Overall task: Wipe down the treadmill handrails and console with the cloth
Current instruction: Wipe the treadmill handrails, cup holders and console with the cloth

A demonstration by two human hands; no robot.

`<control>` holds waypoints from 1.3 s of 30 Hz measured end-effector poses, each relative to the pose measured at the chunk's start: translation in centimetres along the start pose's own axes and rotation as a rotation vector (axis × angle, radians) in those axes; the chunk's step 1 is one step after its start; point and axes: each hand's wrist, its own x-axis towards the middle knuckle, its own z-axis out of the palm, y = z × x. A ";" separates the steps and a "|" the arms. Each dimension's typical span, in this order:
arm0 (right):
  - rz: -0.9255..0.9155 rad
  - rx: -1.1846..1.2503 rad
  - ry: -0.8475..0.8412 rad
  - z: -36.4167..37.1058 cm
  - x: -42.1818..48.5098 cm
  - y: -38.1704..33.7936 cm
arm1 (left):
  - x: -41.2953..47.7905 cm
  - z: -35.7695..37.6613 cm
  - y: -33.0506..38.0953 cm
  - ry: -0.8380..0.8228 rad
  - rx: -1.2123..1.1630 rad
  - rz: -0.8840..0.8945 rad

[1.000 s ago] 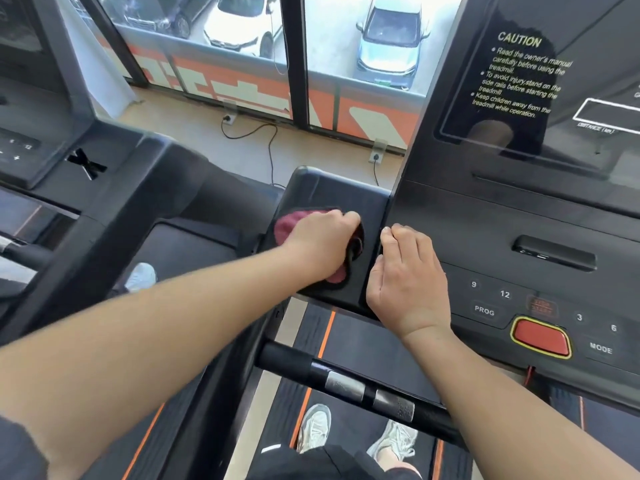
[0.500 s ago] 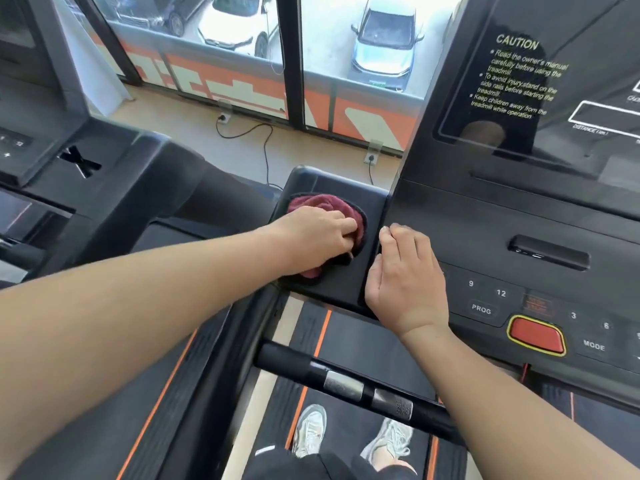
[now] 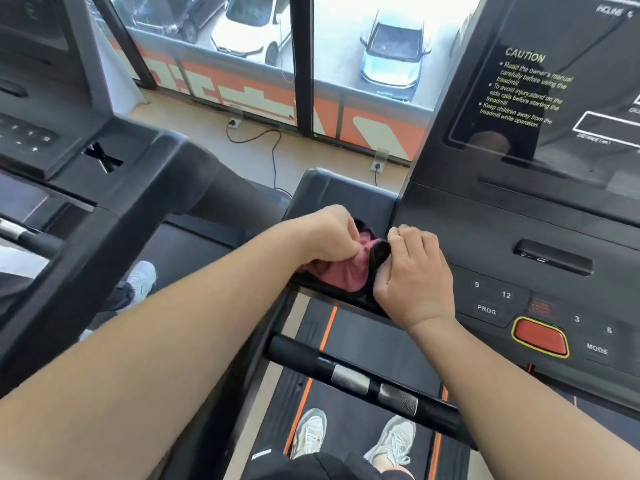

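Right hand [image 3: 414,277] now pinches cloth [image 3: 341,273] beside left hand [image 3: 330,237].

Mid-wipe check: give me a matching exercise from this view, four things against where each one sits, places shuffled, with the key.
Things:
1. pink cloth
2. red oval button with yellow rim
3. silver metal sensor plates
4. pale grey sneakers

Places:
A. on the black handrail bar
B. on the treadmill belt
C. under the left hand, in the black side tray
D. on the console panel

Pairs: 1-C, 2-D, 3-A, 4-B.
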 end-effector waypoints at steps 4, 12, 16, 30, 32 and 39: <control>0.043 -0.031 0.008 -0.5 0.7 -0.8 | -4.0 -3.1 -3.0 0.160 0.022 -0.014; 0.118 -0.064 0.050 0.0 1.5 -1.5 | -4.7 -0.3 -6.1 0.498 0.400 0.314; 0.128 -0.068 0.025 0.0 1.8 -1.7 | -0.7 3.1 -7.2 0.303 0.418 0.156; 0.137 -0.058 0.003 -0.1 1.9 -1.7 | 3.3 2.0 -5.4 0.283 0.517 0.305; 0.146 -0.061 -0.015 -0.2 1.9 -1.8 | 2.9 2.1 -6.1 0.255 0.568 0.362; 0.150 -0.068 -0.006 -0.4 2.0 -1.9 | 4.9 0.2 -5.8 0.206 0.651 0.456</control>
